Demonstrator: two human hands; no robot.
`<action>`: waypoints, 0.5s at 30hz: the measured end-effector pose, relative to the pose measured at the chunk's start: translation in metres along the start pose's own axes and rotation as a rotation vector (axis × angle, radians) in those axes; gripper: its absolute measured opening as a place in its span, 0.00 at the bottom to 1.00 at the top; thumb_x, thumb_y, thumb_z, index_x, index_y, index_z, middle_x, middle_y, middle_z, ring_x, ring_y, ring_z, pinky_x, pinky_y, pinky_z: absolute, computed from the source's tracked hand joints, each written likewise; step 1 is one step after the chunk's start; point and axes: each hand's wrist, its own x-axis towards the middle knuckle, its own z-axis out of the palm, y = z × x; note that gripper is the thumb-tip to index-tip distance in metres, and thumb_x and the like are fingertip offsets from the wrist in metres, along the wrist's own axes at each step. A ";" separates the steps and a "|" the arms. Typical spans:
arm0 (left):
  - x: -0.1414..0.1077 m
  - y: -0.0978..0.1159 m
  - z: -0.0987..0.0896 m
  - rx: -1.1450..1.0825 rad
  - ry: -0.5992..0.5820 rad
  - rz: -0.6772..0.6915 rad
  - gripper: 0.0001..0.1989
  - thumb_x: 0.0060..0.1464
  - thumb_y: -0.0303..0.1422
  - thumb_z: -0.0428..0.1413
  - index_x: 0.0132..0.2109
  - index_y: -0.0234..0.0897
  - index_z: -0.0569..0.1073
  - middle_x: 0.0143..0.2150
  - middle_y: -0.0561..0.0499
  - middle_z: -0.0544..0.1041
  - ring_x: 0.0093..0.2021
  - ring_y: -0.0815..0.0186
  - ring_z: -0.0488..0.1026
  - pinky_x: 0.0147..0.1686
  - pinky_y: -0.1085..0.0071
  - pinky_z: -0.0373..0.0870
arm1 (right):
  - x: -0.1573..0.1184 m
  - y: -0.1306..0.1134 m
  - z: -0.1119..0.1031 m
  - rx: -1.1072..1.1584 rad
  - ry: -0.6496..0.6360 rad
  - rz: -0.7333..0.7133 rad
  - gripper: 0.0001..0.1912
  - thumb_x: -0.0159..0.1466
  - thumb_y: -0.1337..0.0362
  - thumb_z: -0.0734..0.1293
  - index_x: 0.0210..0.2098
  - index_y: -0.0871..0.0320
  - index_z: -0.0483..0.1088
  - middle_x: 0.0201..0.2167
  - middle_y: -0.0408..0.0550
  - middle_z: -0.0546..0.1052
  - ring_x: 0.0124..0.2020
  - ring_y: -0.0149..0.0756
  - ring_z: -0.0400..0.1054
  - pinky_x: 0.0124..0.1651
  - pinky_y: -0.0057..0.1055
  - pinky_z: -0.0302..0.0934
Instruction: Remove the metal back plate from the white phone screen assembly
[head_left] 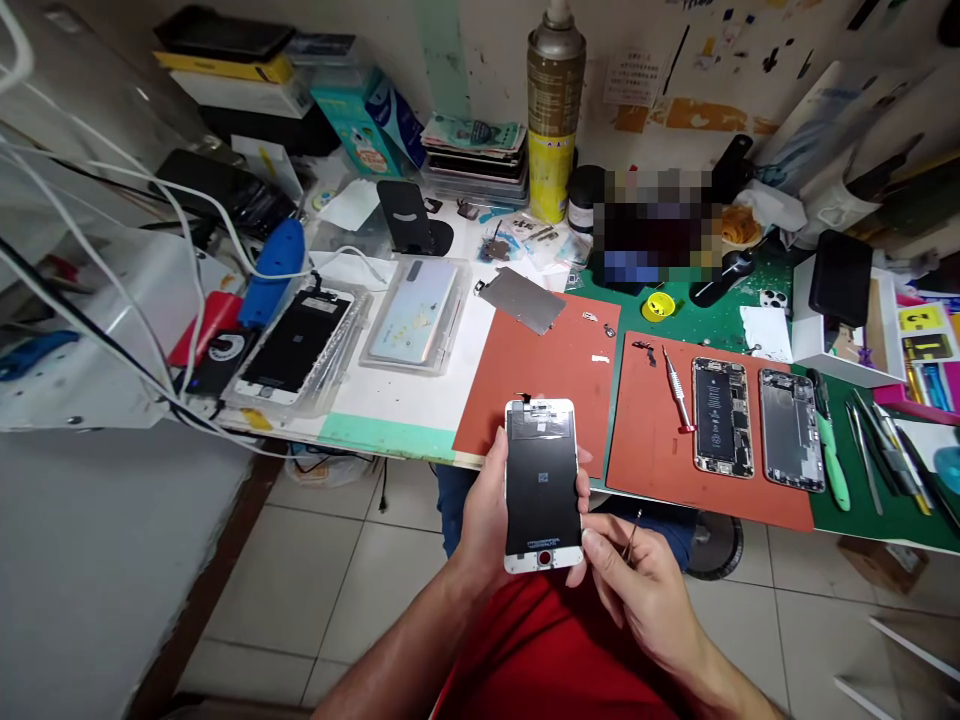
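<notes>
A white-framed phone screen assembly [543,485] is held in front of the bench's edge, its black back facing up and its round button hole at the bottom. My left hand [484,510] is closed around its left side, with fingertips showing at the right edge. At the lower right corner my right hand [637,575] touches the frame with thumb and forefinger; thin metal tweezers [632,535] stick out from between its fingers. A metal shield plate [523,299] lies on the bench beyond the screen.
Orange mats [540,375] hold a screwdriver [677,390], an opened phone [722,417] and a phone housing [792,430]. Tools lie at the right. A boxed phone [415,312] and another screen [296,345] sit left, near loose white cables. A spray can [555,120] stands behind.
</notes>
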 end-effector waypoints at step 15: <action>0.003 -0.001 -0.007 0.161 0.276 0.187 0.37 0.66 0.61 0.51 0.59 0.32 0.78 0.45 0.36 0.84 0.41 0.52 0.83 0.40 0.59 0.82 | -0.003 -0.003 0.009 -0.172 0.200 -0.280 0.12 0.74 0.58 0.70 0.45 0.58 0.82 0.19 0.38 0.72 0.14 0.23 0.58 0.18 0.22 0.51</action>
